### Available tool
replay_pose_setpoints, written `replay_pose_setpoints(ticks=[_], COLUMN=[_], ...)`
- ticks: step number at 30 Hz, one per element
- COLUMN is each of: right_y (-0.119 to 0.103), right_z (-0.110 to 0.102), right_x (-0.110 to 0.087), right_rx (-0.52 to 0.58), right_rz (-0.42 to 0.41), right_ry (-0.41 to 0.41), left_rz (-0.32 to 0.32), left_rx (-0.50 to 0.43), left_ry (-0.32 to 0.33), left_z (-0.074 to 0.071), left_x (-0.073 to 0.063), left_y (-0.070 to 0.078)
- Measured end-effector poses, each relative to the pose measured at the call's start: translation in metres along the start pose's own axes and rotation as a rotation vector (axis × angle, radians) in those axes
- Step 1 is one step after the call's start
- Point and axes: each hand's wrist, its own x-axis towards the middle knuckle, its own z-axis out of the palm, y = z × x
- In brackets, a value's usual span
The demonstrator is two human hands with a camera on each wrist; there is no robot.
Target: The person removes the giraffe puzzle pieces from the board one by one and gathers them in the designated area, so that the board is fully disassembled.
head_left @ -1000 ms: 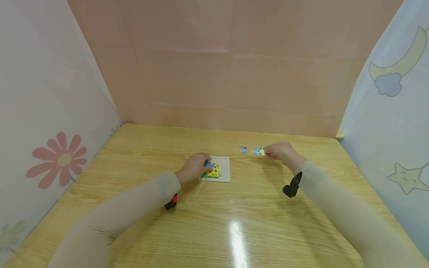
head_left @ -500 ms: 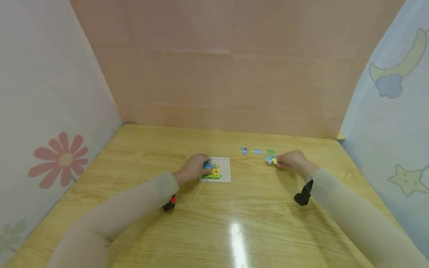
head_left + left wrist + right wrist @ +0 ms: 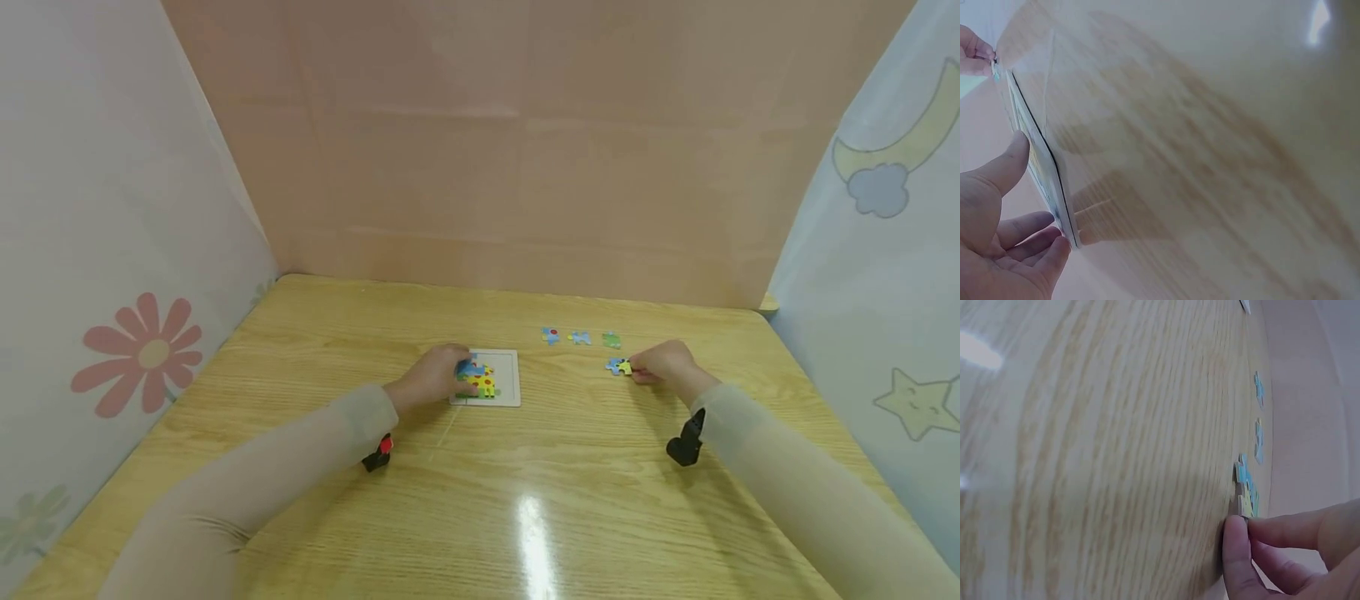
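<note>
A square jigsaw puzzle board [image 3: 508, 379] lies on the wooden table, its left half filled with a giraffe picture [image 3: 483, 383]. My left hand [image 3: 431, 377] holds the board at its left side, thumb over the picture; in the left wrist view, the fingertips [image 3: 1054, 247] are at the board's edge. To the right, my right hand [image 3: 667, 364] pinches a blue and yellow puzzle piece [image 3: 618, 367] between thumb and fingers, close to the tabletop. The right wrist view shows the thumb [image 3: 1237, 540] pressed against this piece's end.
Beyond the held piece, three loose pieces lie in a row: a blue one with a red spot [image 3: 551, 336], a blue one with yellow [image 3: 580, 337] and a green one [image 3: 611, 339]. A brown backdrop [image 3: 517, 167] rises behind the table [image 3: 450, 517].
My right hand has drawn the blue and yellow piece rightward and toward me, apart from the row; the green piece has come into sight. My left hand has stayed on the board.
</note>
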Motion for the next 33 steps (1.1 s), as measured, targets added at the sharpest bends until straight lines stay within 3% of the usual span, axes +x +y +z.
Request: replay_pose_setpoints(ticks=[7,19,33], right_y=[-0.005,0.002,0.0], right_z=[0.001,0.001,0.004], right_x=[-0.008,-0.003,-0.011], right_rx=[-0.092,-0.121,-0.104], right_rz=[-0.049,-0.067,-0.081], right_ry=[0.038,0.035,0.033], left_rz=[0.034,0.011,-0.022], left_rx=[0.038,0.019,0.017], left_ry=[-0.016,-0.047,-0.071], left_z=[-0.004,-0.003,-0.002], left_x=[0.0,-0.001,0.003], left_y=[0.001,-0.001,-0.003])
